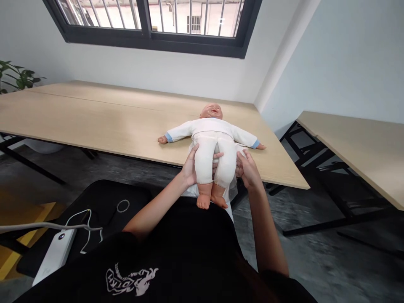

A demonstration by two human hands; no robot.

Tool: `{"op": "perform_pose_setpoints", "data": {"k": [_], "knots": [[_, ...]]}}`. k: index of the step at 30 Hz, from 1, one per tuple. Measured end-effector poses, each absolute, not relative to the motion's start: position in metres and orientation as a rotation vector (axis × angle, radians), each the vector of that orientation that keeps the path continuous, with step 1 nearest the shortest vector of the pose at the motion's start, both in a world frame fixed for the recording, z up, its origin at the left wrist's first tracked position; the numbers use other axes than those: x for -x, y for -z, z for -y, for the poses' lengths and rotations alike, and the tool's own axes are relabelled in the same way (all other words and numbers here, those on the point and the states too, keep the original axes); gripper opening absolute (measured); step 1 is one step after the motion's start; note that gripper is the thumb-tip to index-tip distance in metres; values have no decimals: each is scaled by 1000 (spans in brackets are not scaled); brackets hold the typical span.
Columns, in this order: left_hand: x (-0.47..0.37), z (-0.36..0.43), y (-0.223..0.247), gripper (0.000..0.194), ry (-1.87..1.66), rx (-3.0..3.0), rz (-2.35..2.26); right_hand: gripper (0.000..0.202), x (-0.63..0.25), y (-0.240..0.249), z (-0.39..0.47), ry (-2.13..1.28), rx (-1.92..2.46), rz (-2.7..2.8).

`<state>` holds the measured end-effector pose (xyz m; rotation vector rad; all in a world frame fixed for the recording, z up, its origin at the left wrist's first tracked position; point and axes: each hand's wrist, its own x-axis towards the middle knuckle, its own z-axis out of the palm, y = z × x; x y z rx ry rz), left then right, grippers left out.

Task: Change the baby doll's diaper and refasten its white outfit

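A baby doll (210,126) in a white top with blue cuffs lies on its back on the wooden table (126,126), head away from me, arms spread. Its white-covered legs (204,162) reach over the front edge, with bare feet hanging down. My left hand (191,168) is around the doll's leg on the left, its fingers passing underneath and showing between the legs. At the outer side of the other leg, my right hand (248,168) grips from the right, its fingers partly behind the leg. White cloth hangs beneath the legs.
A second table (362,143) stands to the right. On the black chair (110,193) at the lower left lie a white power bank (57,252), a cable and a beaded bracelet (123,205). Behind the table is a wall with a window; a plant (22,78) is far left.
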<state>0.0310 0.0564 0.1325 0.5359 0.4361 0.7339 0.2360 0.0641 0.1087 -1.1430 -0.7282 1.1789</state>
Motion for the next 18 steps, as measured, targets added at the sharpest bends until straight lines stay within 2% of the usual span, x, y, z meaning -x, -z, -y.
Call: {"op": "perform_pose_setpoints", "data": {"k": [3, 6, 8, 11, 15, 18], "knots": [[-18, -57, -135, 75, -710, -634, -483, 70, -242, -108, -80, -1048, 1184, 724], [-3, -57, -134, 50, -814, -819, -596, 71, -246, -109, -97, -1044, 1151, 672], [7, -60, -132, 41, -929, -972, -750, 70, -247, -109, -106, -1039, 1121, 632], [20, -69, -129, 36, -1014, -1245, -1046, 57, -249, -108, -115, -961, 1084, 599], [36, -95, -127, 26, -1128, -1828, -1468, 29, -253, -103, -122, -939, 1061, 559], [40, -118, -125, 29, -998, -2097, -1798, 16, -257, -99, -126, -877, 1092, 613]]}}
